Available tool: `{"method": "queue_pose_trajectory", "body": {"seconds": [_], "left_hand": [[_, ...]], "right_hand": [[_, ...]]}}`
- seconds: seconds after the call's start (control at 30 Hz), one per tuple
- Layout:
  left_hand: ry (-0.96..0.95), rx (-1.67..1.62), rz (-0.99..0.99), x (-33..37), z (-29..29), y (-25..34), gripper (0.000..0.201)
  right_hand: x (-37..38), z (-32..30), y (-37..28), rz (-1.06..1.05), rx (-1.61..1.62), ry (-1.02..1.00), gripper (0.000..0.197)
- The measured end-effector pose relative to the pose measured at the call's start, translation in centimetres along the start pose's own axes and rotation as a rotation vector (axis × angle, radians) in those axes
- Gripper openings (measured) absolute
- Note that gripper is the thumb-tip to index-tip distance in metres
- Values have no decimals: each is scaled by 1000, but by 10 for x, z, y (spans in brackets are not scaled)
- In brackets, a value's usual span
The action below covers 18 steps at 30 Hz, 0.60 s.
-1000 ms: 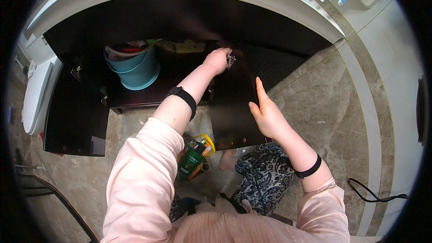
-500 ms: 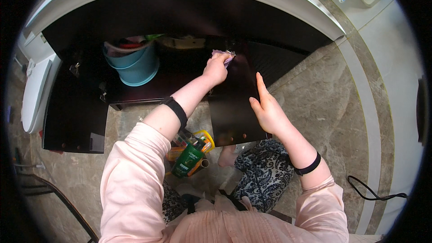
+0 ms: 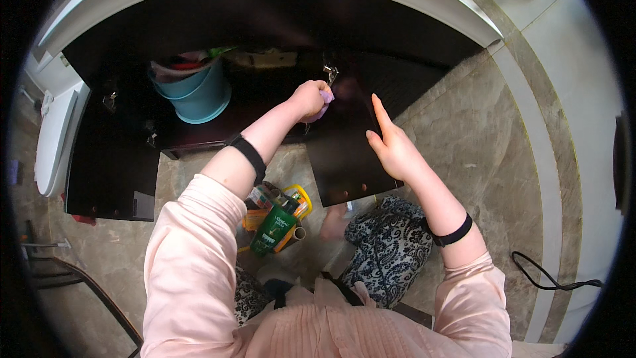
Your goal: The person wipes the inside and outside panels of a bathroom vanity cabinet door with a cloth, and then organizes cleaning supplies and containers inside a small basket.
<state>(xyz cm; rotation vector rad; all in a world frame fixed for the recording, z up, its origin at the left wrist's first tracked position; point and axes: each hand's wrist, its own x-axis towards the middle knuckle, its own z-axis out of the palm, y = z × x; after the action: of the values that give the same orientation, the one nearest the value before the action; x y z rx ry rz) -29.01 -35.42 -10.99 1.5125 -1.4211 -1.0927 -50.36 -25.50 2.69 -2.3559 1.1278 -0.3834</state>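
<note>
My left hand (image 3: 309, 99) is closed on a crumpled light purple cloth (image 3: 322, 107). The cloth lies against the inner side of the dark cabinet door (image 3: 351, 159), just below a metal hinge (image 3: 330, 74). My right hand (image 3: 395, 150) rests along that door's outer edge, fingers stretched out and thumb apart, with nothing in it. Inside the dark cabinet (image 3: 265, 16), left of my left hand, stands a light blue bucket (image 3: 197, 98) with assorted items in its top.
A second cabinet door (image 3: 109, 166) hangs wide at the left, near a white toilet (image 3: 56, 139). On the floor below sit a green bottle (image 3: 273, 229) and a yellow-rimmed container (image 3: 303, 202). A black cable (image 3: 550, 282) lies at right.
My left hand has moved with the cloth down the door, away from the hinge, which now shows. The right hand stays at the door's edge.
</note>
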Motion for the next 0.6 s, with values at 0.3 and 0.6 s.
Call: {"method": "queue_pose_trajectory", "body": {"seconds": [0.3, 0.6], "left_hand": [[107, -112, -11, -105, -39, 72, 28], [-197, -90, -156, -214, -117, 90, 72]], "right_hand": [[-21, 10, -45, -257, -849, 414, 59], [39, 118, -67, -187, 365, 237, 55]]}}
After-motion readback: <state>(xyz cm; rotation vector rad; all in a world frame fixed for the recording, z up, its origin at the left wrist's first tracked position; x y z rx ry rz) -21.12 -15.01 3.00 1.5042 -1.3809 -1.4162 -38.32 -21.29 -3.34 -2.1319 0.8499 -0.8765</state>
